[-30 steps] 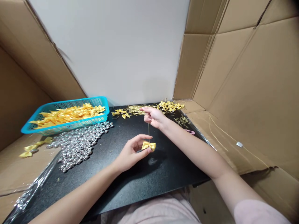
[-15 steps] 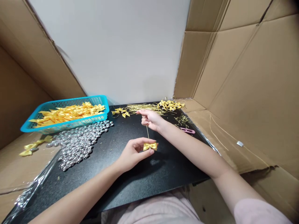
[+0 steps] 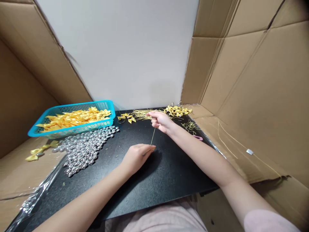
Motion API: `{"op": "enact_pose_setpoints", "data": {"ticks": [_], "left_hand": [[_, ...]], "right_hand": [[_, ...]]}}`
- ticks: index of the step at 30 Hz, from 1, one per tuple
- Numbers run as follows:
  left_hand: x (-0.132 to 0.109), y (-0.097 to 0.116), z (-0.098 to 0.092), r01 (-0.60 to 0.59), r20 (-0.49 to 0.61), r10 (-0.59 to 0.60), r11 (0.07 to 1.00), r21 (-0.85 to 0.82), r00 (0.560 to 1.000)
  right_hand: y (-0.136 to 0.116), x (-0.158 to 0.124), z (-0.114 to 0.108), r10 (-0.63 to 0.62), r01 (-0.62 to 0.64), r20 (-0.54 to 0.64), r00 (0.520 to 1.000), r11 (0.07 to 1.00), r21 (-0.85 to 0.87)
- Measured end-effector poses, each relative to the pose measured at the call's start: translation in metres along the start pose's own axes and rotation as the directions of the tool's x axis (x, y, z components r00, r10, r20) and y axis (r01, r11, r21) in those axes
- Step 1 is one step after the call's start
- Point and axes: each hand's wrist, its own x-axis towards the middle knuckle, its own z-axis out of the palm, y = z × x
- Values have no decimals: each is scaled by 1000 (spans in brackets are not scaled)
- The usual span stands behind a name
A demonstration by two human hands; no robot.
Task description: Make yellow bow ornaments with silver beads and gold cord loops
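My left hand is closed over a yellow ribbon bow, now turned so that the fingers hide nearly all of it. From that grip a thin gold cord runs up, taut, to my right hand. The right fingers are closed on the cord's upper end, higher and farther from me than the left hand. Just behind the right hand lies a pile of gold cords. Several finished bows with cord loops are heaped to its right, and a few more bows lie to its left.
A blue basket of yellow bows stands at the back left. Silver beads spread in front of it on the black board. Loose cord scraps and a pink tool are at right. Cardboard walls enclose the sides.
My left hand has rolled over, so the bow that faced me is now hidden beneath the fingers. The cord stays stretched between both hands, and the whole view has shifted slightly.
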Motion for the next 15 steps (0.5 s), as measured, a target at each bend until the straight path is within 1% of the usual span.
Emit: {"op": "enact_pose_setpoints", "data": {"ticks": [1,2,3,6,8,9,12,15], "left_hand": [[0,-1,-2,-32,11,31,988,152,999],[0,0,-3,-50,43,39,956,289,998],[1,2,-5,-56,87,22,913,405,996],[4,16,-9,-49,221,-124,764,643,967],[5,28,-12,-75,295,-201,696,714,934],[6,33,-12,-90,318,-214,685,723,924],[5,42,-14,-138,370,-200,689,711,907],[3,45,-12,-220,447,-151,707,673,881]], "right_hand": [[0,3,-4,2,-2,5,1000,1000,-1],[2,6,-8,7,-7,5,1000,1000,-4],[4,10,-12,12,-12,-2,1000,1000,-9],[15,22,-25,42,-46,-53,998,997,-60],[24,29,-32,74,-85,-87,993,988,-131],[29,31,-34,90,-107,-100,991,979,-174],[38,36,-39,125,-161,-127,984,933,-322],[44,38,-40,126,-185,-152,980,856,-483]]}}
